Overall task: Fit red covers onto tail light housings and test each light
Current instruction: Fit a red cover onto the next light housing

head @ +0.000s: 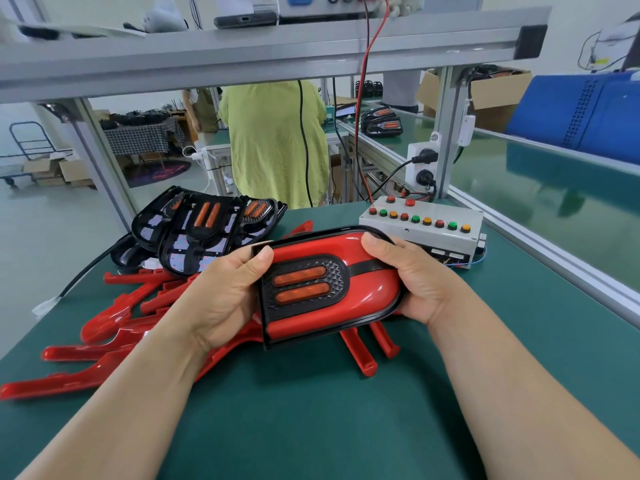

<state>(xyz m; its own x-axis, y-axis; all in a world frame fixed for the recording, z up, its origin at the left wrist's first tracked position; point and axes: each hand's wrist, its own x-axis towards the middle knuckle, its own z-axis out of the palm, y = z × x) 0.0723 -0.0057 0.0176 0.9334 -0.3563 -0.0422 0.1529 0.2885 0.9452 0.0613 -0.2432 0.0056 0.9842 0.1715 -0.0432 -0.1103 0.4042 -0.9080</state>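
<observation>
I hold a tail light point(360, 299) above the green bench with both hands: a black housing with a glossy red cover on it and two orange lenses in a black insert. My left hand point(227, 289) grips its left end, thumb on the cover's edge. My right hand point(412, 275) wraps its rounded right end, thumb on top. Under it lies a heap of loose red covers point(114, 327). Behind that are several bare black housings point(204, 230) with orange lenses. A grey test box point(420, 225) with red, green and amber buttons stands at the right.
A black cable with a white plug point(46, 304) trails off the bench's left edge. Red and black wires point(363, 133) hang down to the test box. An aluminium frame post with a power strip point(424, 164) stands behind. A person in a green shirt point(273, 143) stands beyond the bench.
</observation>
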